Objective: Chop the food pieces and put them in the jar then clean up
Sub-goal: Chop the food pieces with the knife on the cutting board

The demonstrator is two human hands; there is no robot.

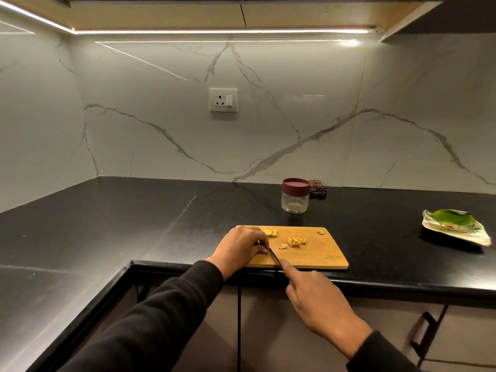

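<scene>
Right hand (319,299) grips knife (274,255) (forefinger extended).

Knife (274,255): handle buried in right hand (319,304), only a short stretch of blade shows. Left hand (241,248) covers the board's (316,253) near-left part, fingertips tucked under. Scraps on the plate (456,226) too small to identify. Cloth (318,187) half hidden behind the jar (295,196).

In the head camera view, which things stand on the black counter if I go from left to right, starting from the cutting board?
Wooden cutting board with chopped food pieces → clear jar with a maroon lid → dark checked cloth just behind it → plate with a green leaf.
</scene>
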